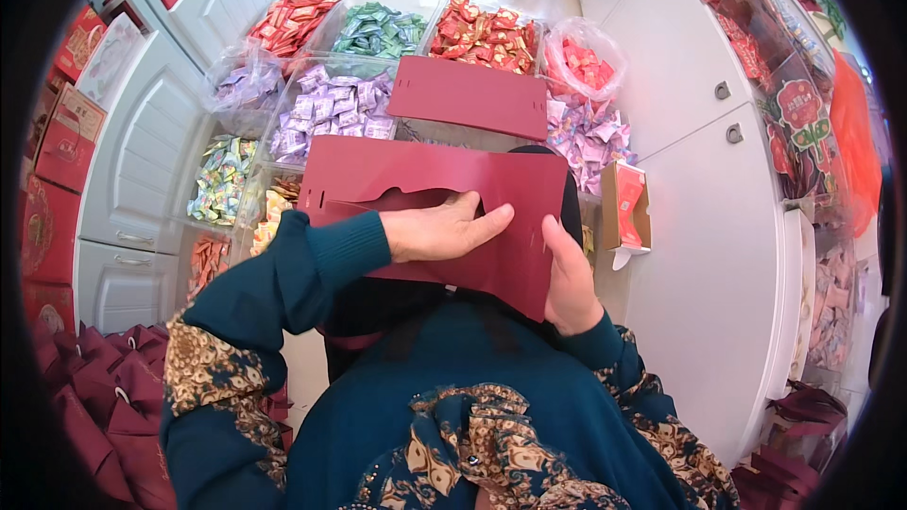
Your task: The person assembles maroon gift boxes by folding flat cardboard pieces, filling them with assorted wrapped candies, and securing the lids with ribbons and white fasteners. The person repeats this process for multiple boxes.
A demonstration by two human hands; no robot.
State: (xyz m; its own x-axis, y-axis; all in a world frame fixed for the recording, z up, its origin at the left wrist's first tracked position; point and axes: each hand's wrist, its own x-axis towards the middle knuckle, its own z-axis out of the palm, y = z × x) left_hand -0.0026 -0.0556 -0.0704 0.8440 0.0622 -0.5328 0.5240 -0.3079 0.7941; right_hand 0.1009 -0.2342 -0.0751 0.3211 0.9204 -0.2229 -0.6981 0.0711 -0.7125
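Note:
A maroon cardboard sheet [517, 177] with a cut-out opening and small slots lies over my lap. My left hand [453, 228] rests on it palm down at the opening, its fingertips partly hidden in the cut, thumb spread. At the sheet's right edge is my right hand [570, 280], holding that edge, with the thumb side up and the other fingers out of sight. Just beyond lies a second maroon cardboard piece [468, 95], with slits at both ends, across the bins of wrapped sweets.
Clear bins hold purple packets [333, 110], green packets [379, 28] and red packets [482, 35]. An open carton [627, 209] stands right, by white cabinets [694, 227]. Folded maroon boxes [134, 397] are piled at lower left. A plastic bag [584, 60] holds more red packets.

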